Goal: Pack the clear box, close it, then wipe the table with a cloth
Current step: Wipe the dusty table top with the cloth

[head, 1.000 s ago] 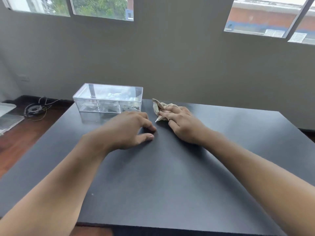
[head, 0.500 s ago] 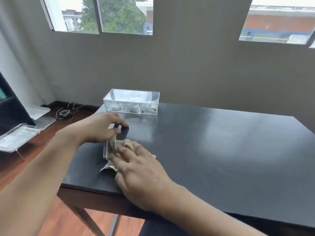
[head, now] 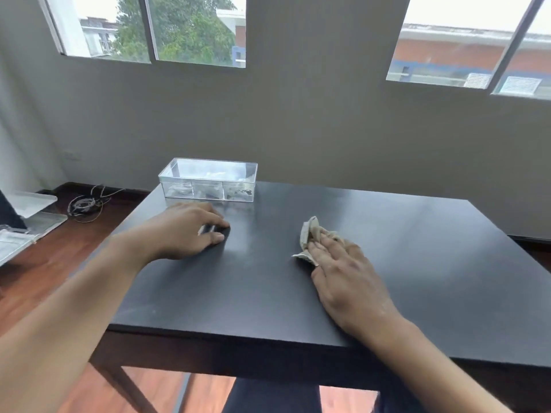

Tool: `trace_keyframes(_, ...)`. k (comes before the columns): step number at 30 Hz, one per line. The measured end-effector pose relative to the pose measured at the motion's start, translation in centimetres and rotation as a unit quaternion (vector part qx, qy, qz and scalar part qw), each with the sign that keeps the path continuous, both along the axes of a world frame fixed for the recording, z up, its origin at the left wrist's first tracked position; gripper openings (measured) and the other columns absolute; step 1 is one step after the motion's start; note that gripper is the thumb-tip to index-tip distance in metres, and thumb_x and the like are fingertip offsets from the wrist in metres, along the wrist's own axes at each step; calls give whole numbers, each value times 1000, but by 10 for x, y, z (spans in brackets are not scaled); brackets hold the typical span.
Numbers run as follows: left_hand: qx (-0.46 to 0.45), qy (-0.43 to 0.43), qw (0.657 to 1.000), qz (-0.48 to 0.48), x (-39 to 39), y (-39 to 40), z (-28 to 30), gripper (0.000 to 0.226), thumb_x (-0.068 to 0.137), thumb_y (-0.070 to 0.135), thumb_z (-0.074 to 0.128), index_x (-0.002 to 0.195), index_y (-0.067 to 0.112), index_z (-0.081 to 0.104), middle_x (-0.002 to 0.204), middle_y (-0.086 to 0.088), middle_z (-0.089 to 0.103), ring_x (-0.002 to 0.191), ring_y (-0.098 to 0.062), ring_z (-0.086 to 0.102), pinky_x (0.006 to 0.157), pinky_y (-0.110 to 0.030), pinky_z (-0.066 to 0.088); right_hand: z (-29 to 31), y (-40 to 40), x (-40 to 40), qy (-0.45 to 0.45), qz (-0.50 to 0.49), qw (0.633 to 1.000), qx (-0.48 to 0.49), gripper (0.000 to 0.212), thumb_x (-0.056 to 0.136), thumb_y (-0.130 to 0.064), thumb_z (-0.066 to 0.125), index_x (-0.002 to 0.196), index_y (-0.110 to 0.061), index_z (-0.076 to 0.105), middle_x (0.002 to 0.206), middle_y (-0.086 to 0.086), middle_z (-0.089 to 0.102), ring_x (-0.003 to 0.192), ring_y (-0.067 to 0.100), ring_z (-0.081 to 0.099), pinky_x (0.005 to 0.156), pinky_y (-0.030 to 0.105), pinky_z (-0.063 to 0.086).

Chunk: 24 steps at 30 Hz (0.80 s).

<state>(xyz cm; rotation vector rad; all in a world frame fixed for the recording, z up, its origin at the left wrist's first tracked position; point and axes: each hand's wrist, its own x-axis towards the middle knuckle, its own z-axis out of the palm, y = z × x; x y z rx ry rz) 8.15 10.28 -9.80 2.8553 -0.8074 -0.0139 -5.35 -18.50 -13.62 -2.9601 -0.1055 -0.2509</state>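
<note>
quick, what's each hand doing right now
Left hand: open, holding nothing, fingertips resting on the table.
Right hand: open, straight fingers pressing the cloth onto the table.

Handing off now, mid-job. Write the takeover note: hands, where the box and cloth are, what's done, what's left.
Left hand: rests on the table with loosely curled fingers, holding nothing, just in front of the clear box.
Right hand: straight fingers press the cloth flat onto the tabletop, near its middle.
Clear box: at the far left corner, lid on, contents inside.
Done: packing and closing, by the look of it.
Left: finish wiping the table; how much has been covered cannot be told.
</note>
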Motion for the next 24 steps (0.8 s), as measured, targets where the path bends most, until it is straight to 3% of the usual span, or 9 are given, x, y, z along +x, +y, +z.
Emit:
trace_keyframes(3,-27,5,997,-70,1,-38,-4,32,98,42,60,129,40,67,132,22,58,126,-6,52,111,-33,35,-7,35,-37,-14,87,996,21,62,96,-39,26,154,-29,41,166,-7,30,155,22,21,126,41,20)
trace_keyframes(6,-26,-7,990,-139,3,-86,-6,34,97,49,58,130,43,66,131,29,57,125,-1,51,111,-33,36,-2,18,-73,-21,102,990,99,55,95,-41,35,148,-40,48,161,-18,37,153,14,24,125,35,24)
trace_keyframes(9,-12,-17,976,-217,1,-141,-9,44,92,58,48,130,45,65,132,29,57,127,-3,52,110,-31,36,0,-53,-94,-37,11,993,109,53,96,-42,34,145,-40,53,158,-25,38,151,1,22,125,25,19)
trace_keyframes(11,-8,-23,965,-261,-5,-175,-12,39,97,54,51,133,46,63,134,29,54,128,-2,50,111,-30,34,-2,-115,-108,-57,-86,991,89,55,95,-42,31,143,-36,57,157,-25,39,150,0,25,124,26,21)
trace_keyframes(15,18,-31,950,-310,-20,-236,-14,40,102,51,47,141,47,53,141,27,48,133,-2,43,113,-29,30,0,-236,-131,-63,-281,952,108,45,98,-32,43,135,-24,66,153,-8,50,149,14,35,124,27,20)
trace_keyframes(17,16,-30,948,-315,-23,-257,-14,40,103,50,45,143,48,51,142,26,47,134,-3,42,113,-30,31,1,-265,-131,-47,-329,936,113,41,101,-22,48,139,-18,63,157,1,46,151,17,33,124,25,15)
trace_keyframes(19,5,-29,949,-314,-24,-270,-17,40,103,51,44,143,49,51,142,26,47,134,-4,43,113,-30,32,-1,-262,-126,-42,-349,934,72,46,101,-27,45,146,-20,56,162,1,39,152,19,27,127,31,14)
trace_keyframes(21,-9,-34,950,-311,-23,-274,-21,41,102,53,41,142,50,52,139,26,49,131,-4,46,111,-30,35,-3,-230,-126,-40,-327,944,26,52,101,-38,35,151,-27,48,165,-4,33,154,17,22,127,32,13)
trace_keyframes(24,-21,-39,949,-313,-21,-272,-24,53,95,65,28,141,53,50,138,29,49,130,-1,47,108,-28,36,1,-154,-135,-43,-177,983,36,61,96,-50,22,154,-38,40,165,-20,24,155,4,12,128,29,11)
